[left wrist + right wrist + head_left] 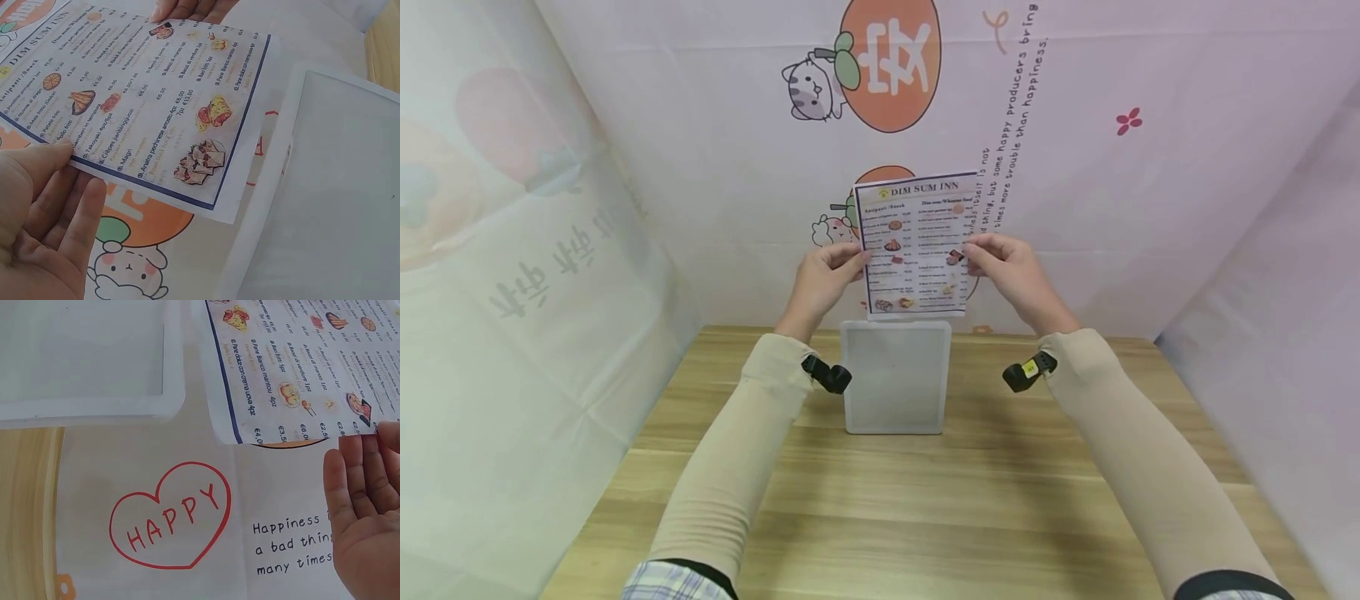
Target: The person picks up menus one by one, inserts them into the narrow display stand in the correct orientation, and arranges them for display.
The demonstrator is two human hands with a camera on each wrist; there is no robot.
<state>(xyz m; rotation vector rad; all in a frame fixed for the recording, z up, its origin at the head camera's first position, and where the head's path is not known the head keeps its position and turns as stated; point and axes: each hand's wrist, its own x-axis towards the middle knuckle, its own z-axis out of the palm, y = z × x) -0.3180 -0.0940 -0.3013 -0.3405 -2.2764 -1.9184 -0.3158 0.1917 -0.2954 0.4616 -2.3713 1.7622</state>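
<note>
A printed menu sheet [916, 250] headed "DIM SUM INN" is held up in the air, its printed side facing the head camera. My left hand [826, 283] pinches its left edge between thumb and fingers. At the opposite edge my right hand [1017, 275] pinches it the same way. In the left wrist view the menu sheet [150, 100] slants across, with the left hand [44, 212] at its border. Just below the sheet a white-framed grey panel [897, 379] stands upright on the table. Its corner also shows beside the menu sheet [294, 375] in the right wrist view.
The wooden table [880, 517] reaches back to a printed cloth backdrop [715, 167] with cartoon fruit and lettering. More cloth hangs at the left and right sides. Black wrist cameras are strapped over both beige sleeves [730, 433].
</note>
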